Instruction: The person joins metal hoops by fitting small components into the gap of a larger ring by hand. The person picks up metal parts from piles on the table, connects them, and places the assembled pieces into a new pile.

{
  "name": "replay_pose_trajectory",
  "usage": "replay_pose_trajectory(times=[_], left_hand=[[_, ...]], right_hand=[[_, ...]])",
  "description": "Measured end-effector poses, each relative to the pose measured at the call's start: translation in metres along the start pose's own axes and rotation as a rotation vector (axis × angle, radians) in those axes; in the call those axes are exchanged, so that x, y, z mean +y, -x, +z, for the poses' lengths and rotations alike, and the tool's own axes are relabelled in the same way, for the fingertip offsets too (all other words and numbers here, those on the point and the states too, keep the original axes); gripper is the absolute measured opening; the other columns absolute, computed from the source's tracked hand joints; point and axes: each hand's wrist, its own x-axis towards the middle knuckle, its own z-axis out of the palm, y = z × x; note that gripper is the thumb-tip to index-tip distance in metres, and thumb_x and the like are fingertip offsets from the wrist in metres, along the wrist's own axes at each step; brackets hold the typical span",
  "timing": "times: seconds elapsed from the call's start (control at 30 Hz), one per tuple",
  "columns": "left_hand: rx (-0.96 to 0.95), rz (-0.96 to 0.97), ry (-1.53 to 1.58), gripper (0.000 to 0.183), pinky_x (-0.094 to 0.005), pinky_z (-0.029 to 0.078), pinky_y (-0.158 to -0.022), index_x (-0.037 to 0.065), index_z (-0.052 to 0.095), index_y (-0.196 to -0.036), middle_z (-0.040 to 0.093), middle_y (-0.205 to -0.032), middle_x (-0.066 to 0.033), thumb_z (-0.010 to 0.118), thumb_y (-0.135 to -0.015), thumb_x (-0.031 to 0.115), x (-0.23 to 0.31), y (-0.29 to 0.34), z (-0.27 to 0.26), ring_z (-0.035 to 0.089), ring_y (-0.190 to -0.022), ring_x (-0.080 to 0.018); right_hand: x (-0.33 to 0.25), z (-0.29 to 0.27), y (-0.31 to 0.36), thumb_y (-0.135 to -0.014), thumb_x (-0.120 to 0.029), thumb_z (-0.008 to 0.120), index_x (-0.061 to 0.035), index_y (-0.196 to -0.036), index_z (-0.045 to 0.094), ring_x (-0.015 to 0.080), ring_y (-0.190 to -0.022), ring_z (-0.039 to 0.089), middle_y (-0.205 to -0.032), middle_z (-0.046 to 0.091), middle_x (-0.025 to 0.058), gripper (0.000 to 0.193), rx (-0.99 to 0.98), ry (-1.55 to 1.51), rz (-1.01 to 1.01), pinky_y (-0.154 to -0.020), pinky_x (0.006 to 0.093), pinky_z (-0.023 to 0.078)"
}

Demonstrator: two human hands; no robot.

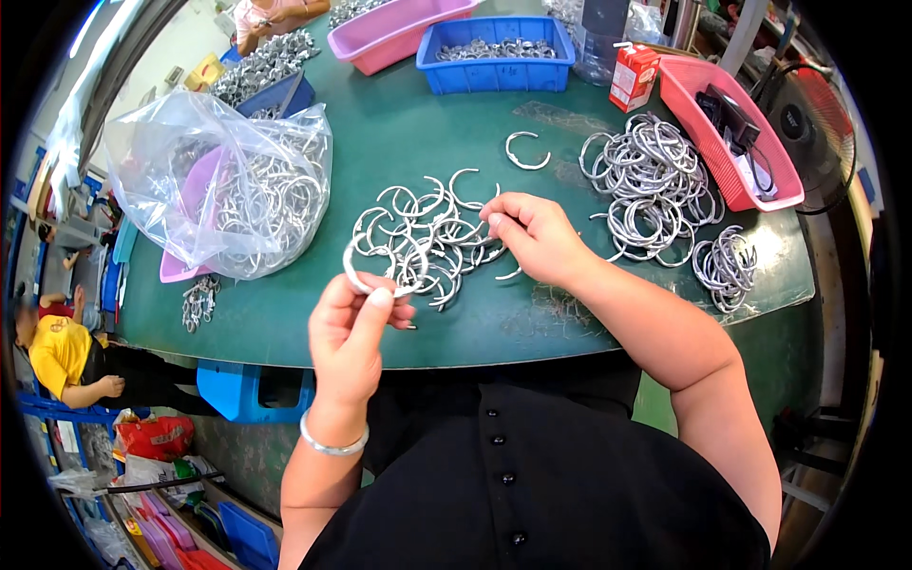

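Presently, the wearer's left hand (pixel 350 328) is found just above the near edge of the green counter (pixel 532 328), its fingers closed on a silver open ring (pixel 349 263), gripped at its lower part between thumb and fingertips. The held ring is raised in front of a loose central pile of similar rings (pixel 418 228), overlapping it from where I stand. The right hand (pixel 543 239) is at the right side of that pile, thumb and forefinger drawn together; whether a ring is gripped between them I cannot tell. A pale bracelet (pixel 334 446) is worn on the left wrist. One single ring (pixel 510 155) lies apart, beyond the right hand. Farther right, a dense heap of rings (pixel 655 180) is noted, with a small bundle (pixel 727 271) near it. At the left, a clear plastic bag (pixel 157 161) contains many rings and partly covers a lilac tub (pixel 177 269). Toward the far side are a blue tray (pixel 494 78) of metal parts, a pink tub (pixel 380 47), a red drink carton (pixel 634 76) and a pink basket (pixel 684 104) holding a dark device (pixel 730 119). A co-worker in a yellow top (pixel 62 353) is observed at left, away from the counter.
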Motion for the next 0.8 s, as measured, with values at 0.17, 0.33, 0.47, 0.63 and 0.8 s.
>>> replay_pose_trajectory(times=[0.17, 0.33, 0.47, 0.63, 0.8], left_hand=[[0.051, 0.616, -0.444, 0.006, -0.0252, 0.045, -0.065, -0.001, 0.049, -0.088, 0.055, -0.088, -0.0122, 0.046, -0.083, -0.001, 0.039, -0.003, -0.022, 0.054, -0.072, -0.0142], [0.291, 0.957, -0.656, 0.01, -0.0241, 0.046, -0.068, -0.003, 0.051, -0.093, 0.056, -0.089, -0.0115, 0.046, -0.085, 0.0, 0.091, -0.03, -0.057, 0.055, -0.074, -0.0146], [0.442, 0.893, -0.81, 0.01, -0.0175, 0.041, -0.06, -0.004, 0.053, -0.087, 0.055, -0.078, -0.0027, 0.053, -0.083, 0.005, 0.124, -0.063, -0.086, 0.05, -0.068, -0.0058], [0.378, 0.571, -1.051, 0.018, -0.0159, 0.038, -0.057, -0.004, 0.055, -0.093, 0.055, -0.073, 0.0, 0.055, -0.082, 0.01, 0.115, -0.08, -0.112, 0.047, -0.064, -0.0037], [0.483, 0.661, -0.975, 0.022, -0.0185, 0.041, -0.062, -0.004, 0.056, -0.099, 0.057, -0.077, -0.0025, 0.056, -0.081, 0.009, 0.097, -0.076, -0.091, 0.049, -0.067, -0.0057]], right_hand=[[0.002, -0.002, 0.001, -0.075, -0.004, 0.05, -0.0008, -0.085, 0.058, 0.028, -0.073, 0.055, -0.082, 0.056, 0.0126, 0.013, 0.017, 0.254, -0.128, -0.065, 0.0337, 0.044], [0.009, -0.004, 0.0, -0.072, -0.001, 0.051, -0.0039, -0.094, 0.058, 0.0289, -0.089, 0.049, -0.087, 0.056, 0.0094, 0.024, 0.036, 0.512, -0.303, -0.074, 0.0366, 0.042], [0.0, 0.0, -0.002, -0.071, -0.001, 0.052, -0.0052, -0.098, 0.058, 0.0279, -0.089, 0.048, -0.091, 0.056, 0.007, 0.028, -0.07, 0.592, -0.422, -0.075, 0.0364, 0.041], [0.002, -0.002, -0.003, -0.07, -0.002, 0.054, -0.0049, -0.099, 0.057, 0.0275, -0.085, 0.048, -0.091, 0.055, 0.0072, 0.029, -0.181, 0.606, -0.377, -0.075, 0.0356, 0.04], [0.002, -0.004, -0.002, -0.069, -0.003, 0.057, -0.0051, -0.096, 0.058, 0.0275, -0.085, 0.048, -0.085, 0.054, 0.0079, 0.027, -0.161, 0.588, -0.4, -0.074, 0.0355, 0.04]])
